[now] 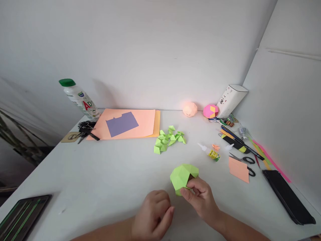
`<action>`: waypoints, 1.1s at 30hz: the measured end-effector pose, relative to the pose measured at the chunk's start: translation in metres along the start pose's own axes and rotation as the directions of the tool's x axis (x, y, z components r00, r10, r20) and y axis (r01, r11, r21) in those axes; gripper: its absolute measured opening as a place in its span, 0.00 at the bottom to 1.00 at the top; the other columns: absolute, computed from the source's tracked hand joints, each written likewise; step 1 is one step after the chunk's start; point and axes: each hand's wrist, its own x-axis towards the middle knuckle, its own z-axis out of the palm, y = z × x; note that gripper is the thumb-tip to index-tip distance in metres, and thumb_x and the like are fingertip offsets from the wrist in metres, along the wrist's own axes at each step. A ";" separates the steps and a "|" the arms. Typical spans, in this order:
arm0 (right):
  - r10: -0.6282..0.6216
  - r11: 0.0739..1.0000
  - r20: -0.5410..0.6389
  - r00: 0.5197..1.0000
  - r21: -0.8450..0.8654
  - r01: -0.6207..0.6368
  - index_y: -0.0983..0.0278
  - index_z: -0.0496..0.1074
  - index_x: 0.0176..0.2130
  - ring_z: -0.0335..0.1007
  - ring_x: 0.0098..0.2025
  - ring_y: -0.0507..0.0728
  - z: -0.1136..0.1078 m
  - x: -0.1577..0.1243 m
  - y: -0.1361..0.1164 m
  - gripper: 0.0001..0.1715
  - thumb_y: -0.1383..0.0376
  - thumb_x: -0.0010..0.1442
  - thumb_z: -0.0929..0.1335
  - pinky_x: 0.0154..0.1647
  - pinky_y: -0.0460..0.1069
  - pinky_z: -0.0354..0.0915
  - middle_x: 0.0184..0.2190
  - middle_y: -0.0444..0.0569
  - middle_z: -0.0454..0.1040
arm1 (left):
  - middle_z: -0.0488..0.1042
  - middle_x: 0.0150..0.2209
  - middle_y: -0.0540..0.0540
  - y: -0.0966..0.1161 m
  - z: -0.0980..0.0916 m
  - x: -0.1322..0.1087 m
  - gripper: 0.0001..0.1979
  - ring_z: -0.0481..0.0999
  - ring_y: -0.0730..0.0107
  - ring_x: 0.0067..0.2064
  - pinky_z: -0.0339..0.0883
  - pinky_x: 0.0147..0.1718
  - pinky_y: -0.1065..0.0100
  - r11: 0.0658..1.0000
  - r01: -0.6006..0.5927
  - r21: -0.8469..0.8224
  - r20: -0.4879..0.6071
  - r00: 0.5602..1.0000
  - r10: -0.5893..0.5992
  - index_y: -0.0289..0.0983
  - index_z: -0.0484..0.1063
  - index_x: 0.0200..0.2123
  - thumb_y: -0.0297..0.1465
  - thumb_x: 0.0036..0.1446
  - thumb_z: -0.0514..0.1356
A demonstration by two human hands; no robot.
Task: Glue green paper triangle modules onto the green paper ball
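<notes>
My right hand (200, 197) grips a green folded paper shape (182, 176), a partly built faceted ball, at its lower right edge, holding it just above the white table (100, 177). My left hand (154, 216) is beside it to the left, fingers curled in a loose fist, not touching the green shape; whether anything is inside the fist is hidden. A heap of several small green folded paper units (168, 139) lies further back in the middle of the table.
Orange paper sheets (140, 122) with a purple piece (122, 124) lie at the back, by a green-capped bottle (79, 98) and keys (85, 129). A glue bottle (210, 152), scissors (247, 162), pens, a phone (288, 197), paper balls (210, 111) and a tablet (22, 217) surround the hands.
</notes>
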 end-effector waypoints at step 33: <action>-0.319 0.813 -0.028 0.947 -0.521 0.258 0.63 0.71 0.31 0.70 0.37 0.60 -0.043 0.026 -0.003 0.17 0.61 0.64 0.59 0.39 0.52 0.66 0.32 0.53 0.74 | 0.76 0.30 0.43 -0.015 0.004 0.025 0.15 0.74 0.70 0.32 0.69 0.38 0.65 -0.118 0.384 -0.916 0.347 0.609 -0.713 0.30 0.76 0.29 0.37 0.45 0.70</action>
